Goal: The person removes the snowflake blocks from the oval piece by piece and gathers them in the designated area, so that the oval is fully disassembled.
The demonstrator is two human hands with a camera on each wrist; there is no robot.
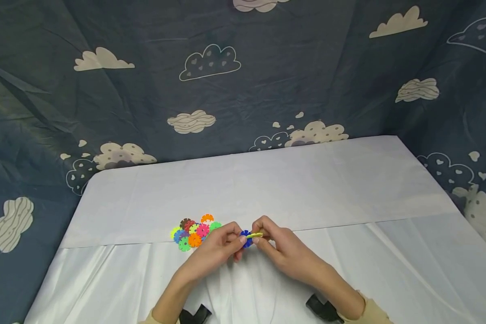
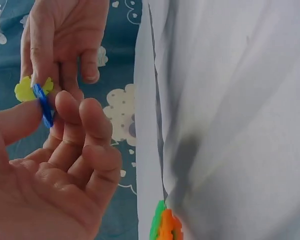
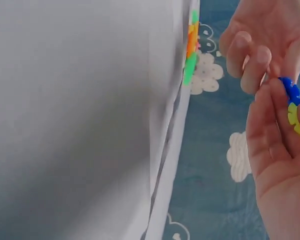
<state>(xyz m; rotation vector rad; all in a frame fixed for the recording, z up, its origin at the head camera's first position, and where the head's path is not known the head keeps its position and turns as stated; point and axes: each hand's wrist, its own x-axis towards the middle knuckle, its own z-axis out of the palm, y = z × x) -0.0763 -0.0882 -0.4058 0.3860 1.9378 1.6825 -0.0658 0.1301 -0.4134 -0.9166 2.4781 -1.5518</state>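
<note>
Between thumb and fingers, my left hand (image 1: pixel 218 247) pinches a blue notched disc (image 1: pixel 247 239). My right hand (image 1: pixel 285 249) pinches a yellow notched disc (image 1: pixel 255 235). The two discs meet at an angle, edge against edge, and overlap in the head view. From the left wrist, the blue disc (image 2: pixel 44 105) is seen nearly edge-on, with the yellow disc (image 2: pixel 25 90) behind it. In the right wrist view the yellow disc (image 3: pixel 295 120) sits partly behind the thumb, just below the blue disc (image 3: pixel 291 91).
A pile of notched discs (image 1: pixel 194 240) in several colours lies just left of the left hand on the white-covered table (image 1: pixel 328 189). A cloud-patterned dark curtain (image 1: pixel 146 99) rises behind the table. Black wrist mounts (image 1: pixel 324 308) show near the forearms.
</note>
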